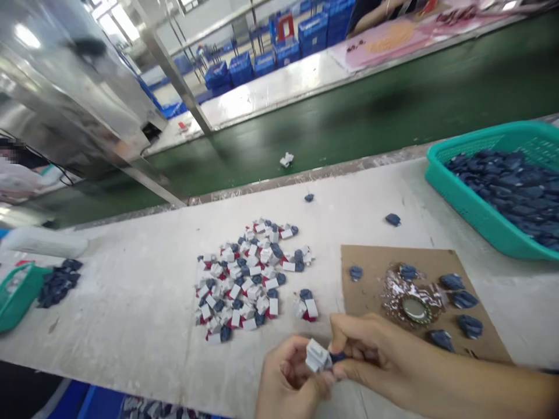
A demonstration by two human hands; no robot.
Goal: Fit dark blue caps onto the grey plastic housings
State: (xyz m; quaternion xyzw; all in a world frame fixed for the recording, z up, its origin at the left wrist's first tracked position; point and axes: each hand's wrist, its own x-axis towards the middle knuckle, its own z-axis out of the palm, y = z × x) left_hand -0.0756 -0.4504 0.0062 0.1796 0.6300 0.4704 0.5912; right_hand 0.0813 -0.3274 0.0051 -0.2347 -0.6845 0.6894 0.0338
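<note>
Near the front edge of the table, my left hand [288, 375] is closed on a small white plastic piece [317, 355]. My right hand [371, 349] pinches a dark blue piece [338, 357] against that white piece's right side; fingers partly cover the blue one. Just beyond my hands sits a single white, blue and red assembly [306, 306]. To its left spreads a pile of similar assemblies [244, 285]. On the right is a brown cardboard sheet [367, 314] bearing several dark blue pieces [469, 326] and a bottle cap [414, 309] amid glossy, wet-looking residue.
A teal basket [471, 203] full of dark blue pieces stands at right. Another green basket [21, 299] and a dark blue heap [60, 283] are at left. Beyond the table [131, 262] runs a green belt [371, 105], with a person's arm [375, 17] past it.
</note>
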